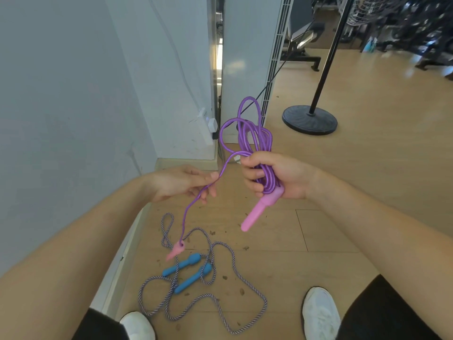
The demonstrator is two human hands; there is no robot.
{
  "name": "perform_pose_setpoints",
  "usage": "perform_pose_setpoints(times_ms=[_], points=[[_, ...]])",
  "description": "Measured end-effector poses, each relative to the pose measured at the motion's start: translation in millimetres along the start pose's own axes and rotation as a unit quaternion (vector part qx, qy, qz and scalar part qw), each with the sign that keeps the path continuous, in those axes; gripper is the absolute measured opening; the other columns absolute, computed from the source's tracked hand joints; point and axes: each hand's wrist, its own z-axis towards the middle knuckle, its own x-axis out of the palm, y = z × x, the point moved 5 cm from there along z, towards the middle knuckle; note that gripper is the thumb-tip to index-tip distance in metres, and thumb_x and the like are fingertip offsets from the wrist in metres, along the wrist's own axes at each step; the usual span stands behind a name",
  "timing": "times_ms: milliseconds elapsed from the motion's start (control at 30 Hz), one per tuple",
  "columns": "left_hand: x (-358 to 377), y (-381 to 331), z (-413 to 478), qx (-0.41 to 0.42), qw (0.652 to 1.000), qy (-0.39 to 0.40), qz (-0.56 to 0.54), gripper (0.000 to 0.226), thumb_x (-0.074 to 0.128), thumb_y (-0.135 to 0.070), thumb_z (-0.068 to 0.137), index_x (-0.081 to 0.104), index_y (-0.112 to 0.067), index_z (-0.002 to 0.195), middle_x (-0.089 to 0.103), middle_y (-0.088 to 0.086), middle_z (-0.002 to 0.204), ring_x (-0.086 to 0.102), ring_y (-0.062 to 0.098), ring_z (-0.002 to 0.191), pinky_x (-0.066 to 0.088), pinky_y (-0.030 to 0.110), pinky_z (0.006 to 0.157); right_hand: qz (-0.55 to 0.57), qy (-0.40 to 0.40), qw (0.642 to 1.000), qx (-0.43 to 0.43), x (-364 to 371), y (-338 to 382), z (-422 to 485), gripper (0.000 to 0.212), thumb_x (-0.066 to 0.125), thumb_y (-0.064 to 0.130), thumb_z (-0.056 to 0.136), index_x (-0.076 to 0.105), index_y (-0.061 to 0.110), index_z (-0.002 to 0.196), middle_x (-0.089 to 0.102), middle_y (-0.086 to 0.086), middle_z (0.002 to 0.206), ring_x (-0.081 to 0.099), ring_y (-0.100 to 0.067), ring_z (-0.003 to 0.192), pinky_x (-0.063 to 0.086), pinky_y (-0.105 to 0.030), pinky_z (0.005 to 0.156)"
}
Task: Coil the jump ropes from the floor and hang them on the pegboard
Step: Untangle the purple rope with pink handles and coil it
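Both arms reach out in front of the person at about waist height. The right hand (272, 175) is curled into a fist around a bundle of loops of the purple rope (261, 141). The loops stand up above the knuckles in a loose, uneven fan. Clamped in the same fist is one pink handle (255, 214), which sticks out below the hand and slants down and to the left.

The left hand (181, 184) is held palm-inward just beside the right. Its thumb and fingertips pinch a single strand of the purple rope. That strand runs from the bundle in a slack arc to the pinch, then drops straight down. At its end hangs the second pink handle (176, 250), low by the wall (61, 119). It may be brushing the floor (343, 192), but from here I can't tell.

Below the hands, the blue-handled rope (182, 265) lies on the wooden boards. Its striped cord sprawls in open, tangled loops and its two blue grips lie close together. The person's white shoes (321, 315) stand either side of it. A black fan stand (310, 120) sits well beyond the hands.
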Motion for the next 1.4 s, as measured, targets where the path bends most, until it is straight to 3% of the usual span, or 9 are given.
perform_pose_setpoints(times_ms=[167,267,400,500,600,767,967,1133,1400], points=[[-8.2,7.3,1.2,0.024,0.999,0.013,0.016,0.067,0.072,-0.071,0.069,0.061,-0.005,0.076,0.056,-0.001,0.071,0.054,0.02,0.073,0.047,0.038,0.082,-0.138,0.14,0.978,0.07,17.3,-8.1,-15.6,0.033,0.048,0.009,0.095,0.044,0.016,0.063,0.035,-0.001,0.056,0.044,-0.014,0.045,0.042,-0.027,0.048],[-3.5,4.8,-1.6,0.029,0.996,0.065,0.052,0.07,0.078,-0.062,0.072,0.068,0.003,0.096,0.059,0.027,0.084,0.054,0.024,0.081,0.05,0.041,0.084,-0.254,0.186,0.937,0.15,31.5,-24.3,-21.5,0.021,0.055,0.01,0.09,0.047,0.004,0.072,0.039,0.0,0.054,0.044,-0.015,0.045,0.048,-0.031,0.05],[10.5,-1.2,-2.2,0.017,0.987,0.114,0.111,0.035,0.07,-0.03,0.091,0.07,0.004,0.098,0.06,0.01,0.079,0.053,0.011,0.07,0.045,0.019,0.067,-0.394,0.208,0.86,0.248,44.2,-55.7,-22.6,0.014,0.061,0.011,0.089,0.053,0.002,0.083,0.048,0.002,0.049,0.045,-0.017,0.041,0.042,-0.036,0.051],[21.5,-9.5,0.8,0.023,0.985,0.106,0.136,0.015,0.07,-0.025,0.092,0.074,-0.01,0.09,0.054,-0.001,0.066,0.044,0.012,0.061,0.038,0.018,0.059,-0.434,0.163,0.836,0.294,44.1,-79.8,-16.9,0.023,0.061,0.003,0.092,0.046,0.007,0.075,0.045,-0.003,0.056,0.042,-0.016,0.044,0.037,-0.02,0.042],[33.9,-21.2,2.2,0.048,0.985,0.069,0.154,0.014,0.074,-0.03,0.089,0.076,-0.016,0.085,0.054,0.001,0.067,0.043,0.014,0.062,0.037,0.026,0.061,-0.436,0.148,0.829,0.317,43.7,-96.5,-7.9,0.027,0.064,0.006,0.09,0.046,0.012,0.071,0.045,-0.005,0.058,0.042,-0.021,0.048,0.038,-0.024,0.045],[44.2,-42.1,-4.1,0.104,0.982,-0.036,0.153,0.012,0.072,-0.024,0.091,0.077,-0.014,0.086,0.065,-0.014,0.061,0.051,-0.004,0.052,0.038,0.011,0.057,-0.35,0.062,0.872,0.337,23.0,-97.2,3.0,0.029,0.063,0.008,0.087,0.048,0.011,0.063,0.047,-0.005,0.053,0.046,-0.018,0.036,0.037,-0.02,0.041],[40.0,-44.4,-16.3,0.107,0.985,-0.138,-0.012,0.019,0.059,-0.009,0.098,0.076,-0.013,0.105,0.071,-0.005,0.077,0.057,0.01,0.051,0.048,0.021,0.052,-0.085,-0.032,0.963,0.253,-8.1,-66.0,8.7,0.014,0.06,0.014,0.071,0.047,0.018,0.07,0.04,0.002,0.055,0.044,-0.014,0.042,0.038,-0.023,0.044],[39.9,-42.1,-18.8,0.087,0.97,-0.142,-0.175,0.014,0.062,-0.011,0.097,0.073,-0.005,0.103,0.07,0.003,0.076,0.06,0.014,0.052,0.053,0.024,0.054,0.07,0.023,0.988,0.132,-11.4,-32.8,4.2,0.022,0.071,0.015,0.058,0.05,0.017,0.061,0.037,0.004,0.059,0.042,-0.012,0.048,0.038,-0.025,0.049],[35.8,-15.0,-12.3,0.039,0.989,-0.058,-0.128,0.028,0.067,-0.032,0.093,0.077,-0.006,0.098,0.065,0.005,0.073,0.058,0.016,0.065,0.051,0.025,0.067,0.127,0.039,0.991,0.019,-23.1,2.3,-16.7,0.048,0.087,0.02,0.061,0.049,0.015,0.09,0.044,0.002,0.061,0.045,-0.014,0.05,0.041,-0.027,0.048]])
